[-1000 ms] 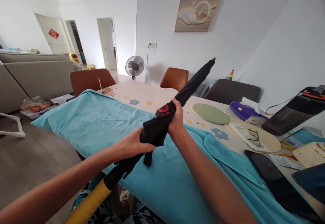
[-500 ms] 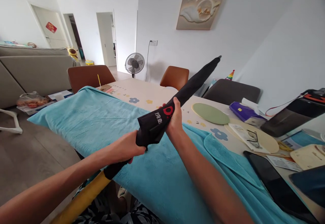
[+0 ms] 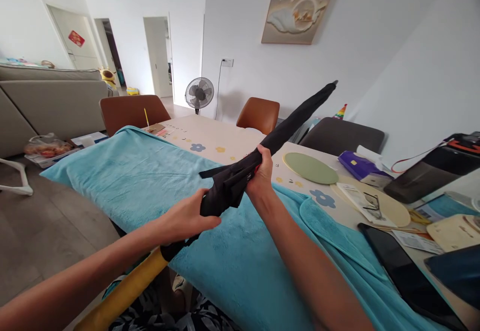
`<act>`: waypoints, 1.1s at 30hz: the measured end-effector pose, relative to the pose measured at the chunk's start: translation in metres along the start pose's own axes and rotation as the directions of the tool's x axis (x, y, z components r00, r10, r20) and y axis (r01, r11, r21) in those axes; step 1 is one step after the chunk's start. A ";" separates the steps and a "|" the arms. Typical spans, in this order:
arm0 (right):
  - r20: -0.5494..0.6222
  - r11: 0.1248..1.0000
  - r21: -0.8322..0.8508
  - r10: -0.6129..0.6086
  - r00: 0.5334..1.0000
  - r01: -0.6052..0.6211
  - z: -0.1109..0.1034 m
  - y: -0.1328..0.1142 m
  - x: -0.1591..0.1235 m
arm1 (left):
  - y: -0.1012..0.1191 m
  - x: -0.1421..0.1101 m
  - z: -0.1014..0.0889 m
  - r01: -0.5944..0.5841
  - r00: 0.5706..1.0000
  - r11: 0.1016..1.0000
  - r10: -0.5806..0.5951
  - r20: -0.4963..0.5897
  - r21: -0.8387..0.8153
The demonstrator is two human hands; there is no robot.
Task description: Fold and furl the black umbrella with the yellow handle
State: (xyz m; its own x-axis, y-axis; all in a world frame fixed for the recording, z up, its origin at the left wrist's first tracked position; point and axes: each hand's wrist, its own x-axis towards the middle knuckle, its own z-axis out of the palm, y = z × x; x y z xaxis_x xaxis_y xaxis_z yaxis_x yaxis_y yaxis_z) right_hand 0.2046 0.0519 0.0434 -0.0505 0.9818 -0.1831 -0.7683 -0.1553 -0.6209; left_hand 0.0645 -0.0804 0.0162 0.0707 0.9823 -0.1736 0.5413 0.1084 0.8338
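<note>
A long black umbrella [image 3: 296,121], furled, slants across the view with its tip up to the right. Its yellow handle end runs down toward my lap at the lower left. My left hand [image 3: 193,213] is wrapped round the lower part of the black cloth, its thumb stretched along it. Higher up, my right hand [image 3: 261,171] grips the middle, thumb on top. Loose folds stick out between the two hands, and the red and white print is mostly hidden. Below the umbrella, a light blue blanket [image 3: 157,176] covers the near side of the table.
The flower-patterned table [image 3: 232,141] holds a green oval mat [image 3: 311,168], a purple tissue pack [image 3: 362,168], glasses [image 3: 373,205] and a black tablet [image 3: 408,276] on the right. A dark bottle [image 3: 431,171] lies beyond. Brown chairs [image 3: 258,115] and a fan [image 3: 199,93] stand behind.
The umbrella has turned about its length, so the printed logo has rolled out of sight and a flap sticks out on the left. Its tip has shifted slightly right. Both hands still hold it.
</note>
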 end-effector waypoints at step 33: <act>0.225 0.984 0.092 0.128 0.966 -0.152 0.000 -0.011 -0.008 | -0.007 0.005 -0.006 0.288 0.807 0.728 0.165 0.567 -0.622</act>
State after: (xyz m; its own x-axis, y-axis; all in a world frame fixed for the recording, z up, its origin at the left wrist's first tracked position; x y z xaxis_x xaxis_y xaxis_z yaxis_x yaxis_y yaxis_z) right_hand 0.2132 0.0459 0.0521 -0.2913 0.9529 -0.0847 -0.8072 -0.2923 -0.5128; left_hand 0.0556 -0.0749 0.0125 0.6214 0.7239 -0.2998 -0.1068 0.4573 0.8829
